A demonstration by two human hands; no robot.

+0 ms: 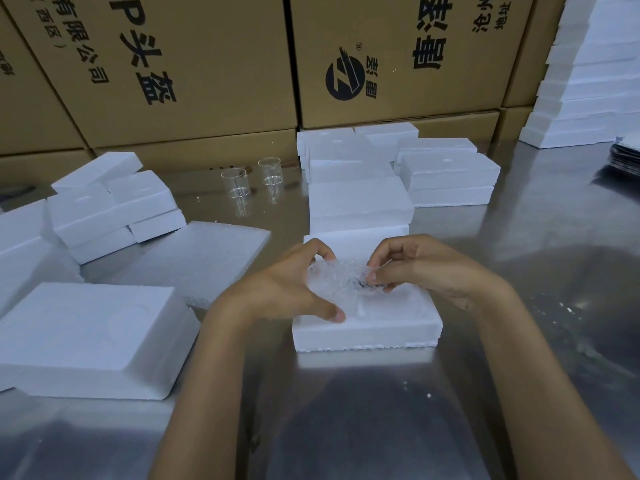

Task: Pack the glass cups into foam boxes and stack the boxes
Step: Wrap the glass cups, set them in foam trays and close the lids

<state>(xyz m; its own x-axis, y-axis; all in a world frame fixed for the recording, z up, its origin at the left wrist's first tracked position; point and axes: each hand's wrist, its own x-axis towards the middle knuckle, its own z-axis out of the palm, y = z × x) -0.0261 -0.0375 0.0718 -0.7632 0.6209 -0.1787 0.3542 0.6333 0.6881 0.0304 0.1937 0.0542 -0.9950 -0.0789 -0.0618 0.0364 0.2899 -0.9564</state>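
Both hands are over the near-centre foam box (367, 327), which lies flat on the steel counter (519, 237). Between them is a blurred, clear object (337, 277); I take it for a glass cup or clear wrap but cannot tell which. The left hand (294, 285) curls around its left side, thumb lying along the top face of the foam box. The right hand (422, 268) pinches its right end with curled fingers.

Two glass cups (254, 181) stand upright on the counter at far centre, just beside each other and well apart from the hands. Both look empty, spouts at the rim.

Behind the near box a row of foam boxes (360, 199) runs away from me, touching end to end. Right of that row sits a two-high stack of foam boxes (450, 178). At far right a tall foam stack (588, 81) rises beside the cartons.

On the left, a loose pile of foam pieces (110, 202) lies at odd angles, partly on a flat foam sheet (207, 251). At near left a large foam block (90, 337) shows a shallow round recess on top.

Brown cartons (207, 64) with printed characters wall off the far edge. White foam crumbs scatter across the counter at near right.
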